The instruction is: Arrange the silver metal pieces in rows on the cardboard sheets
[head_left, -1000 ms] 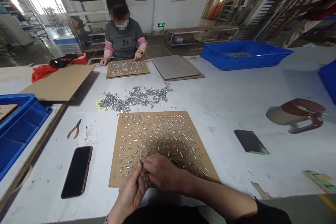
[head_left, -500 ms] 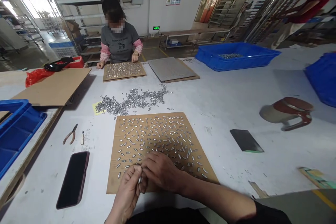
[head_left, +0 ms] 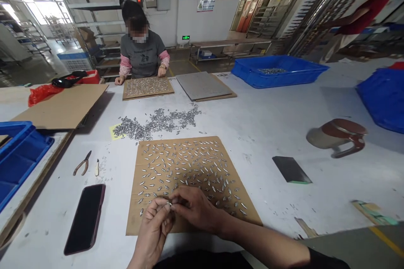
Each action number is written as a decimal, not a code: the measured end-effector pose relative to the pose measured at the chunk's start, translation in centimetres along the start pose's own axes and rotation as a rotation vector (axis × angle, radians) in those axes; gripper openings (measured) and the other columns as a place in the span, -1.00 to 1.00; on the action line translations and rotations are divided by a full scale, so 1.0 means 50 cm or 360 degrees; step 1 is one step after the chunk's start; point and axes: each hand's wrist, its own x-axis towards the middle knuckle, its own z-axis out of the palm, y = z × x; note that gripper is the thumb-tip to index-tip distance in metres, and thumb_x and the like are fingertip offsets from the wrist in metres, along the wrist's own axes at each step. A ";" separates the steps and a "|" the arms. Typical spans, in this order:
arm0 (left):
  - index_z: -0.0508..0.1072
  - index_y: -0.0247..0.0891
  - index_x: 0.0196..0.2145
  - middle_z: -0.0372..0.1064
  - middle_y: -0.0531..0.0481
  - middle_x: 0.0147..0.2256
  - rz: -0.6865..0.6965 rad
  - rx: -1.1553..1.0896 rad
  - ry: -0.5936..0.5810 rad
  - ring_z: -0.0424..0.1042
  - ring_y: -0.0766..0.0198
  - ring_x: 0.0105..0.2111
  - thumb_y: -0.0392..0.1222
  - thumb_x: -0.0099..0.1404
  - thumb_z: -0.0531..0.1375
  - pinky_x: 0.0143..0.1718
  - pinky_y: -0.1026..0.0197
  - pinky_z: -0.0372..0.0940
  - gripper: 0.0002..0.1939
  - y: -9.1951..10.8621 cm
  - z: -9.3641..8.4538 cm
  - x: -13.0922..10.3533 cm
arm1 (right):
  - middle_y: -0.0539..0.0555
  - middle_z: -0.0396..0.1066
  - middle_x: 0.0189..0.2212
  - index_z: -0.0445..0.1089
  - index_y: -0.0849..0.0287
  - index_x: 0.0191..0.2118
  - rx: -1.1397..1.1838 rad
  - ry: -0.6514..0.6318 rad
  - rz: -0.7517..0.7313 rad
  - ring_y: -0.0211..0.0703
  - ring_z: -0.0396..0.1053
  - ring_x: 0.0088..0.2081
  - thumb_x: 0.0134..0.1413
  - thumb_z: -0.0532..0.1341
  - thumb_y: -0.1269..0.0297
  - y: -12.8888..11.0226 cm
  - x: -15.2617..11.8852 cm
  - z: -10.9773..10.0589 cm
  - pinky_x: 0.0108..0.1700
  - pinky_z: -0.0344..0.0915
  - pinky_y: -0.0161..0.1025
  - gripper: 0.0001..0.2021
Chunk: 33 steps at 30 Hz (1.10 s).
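My left hand [head_left: 154, 223] and my right hand [head_left: 197, 212] meet over the near edge of a brown cardboard sheet [head_left: 134, 214]. Thumbs and fingertips of both pinch one small silver metal piece [head_left: 169, 204], mostly covered by the fingers. Many similar spindle-shaped metal pieces [head_left: 182, 162] lie spaced out across the cardboard. Beyond its far edge spreads a loose heap of such pieces [head_left: 135, 128], partly over a yellow paper [head_left: 112, 133].
Pliers [head_left: 83, 164], a small knife [head_left: 97, 168] and a phone [head_left: 84, 218] lie left. At right are a dark flat block [head_left: 291, 169], a lidded mug [head_left: 337, 134] and a blue bin [head_left: 277, 76]. Opposite, a person [head_left: 143, 52] sits behind another filled board [head_left: 148, 87].
My hands stay together at the cardboard's near edge, the fingertips shifting slightly around the small metal piece. The whole view has moved a little; the objects on the table lie unchanged.
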 end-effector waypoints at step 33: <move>0.56 -0.28 -0.32 0.50 -0.01 -0.37 -0.0115 -0.0145 0.0134 0.38 0.39 -0.45 -0.08 0.06 0.51 -0.43 0.35 0.23 -0.69 0.007 -0.016 0.014 | 0.12 0.44 -0.34 0.35 0.19 -0.35 -0.1031 -0.0063 0.0667 -0.19 0.32 -0.37 0.37 0.09 0.39 0.112 0.260 -0.106 -0.36 0.13 -0.28 -0.78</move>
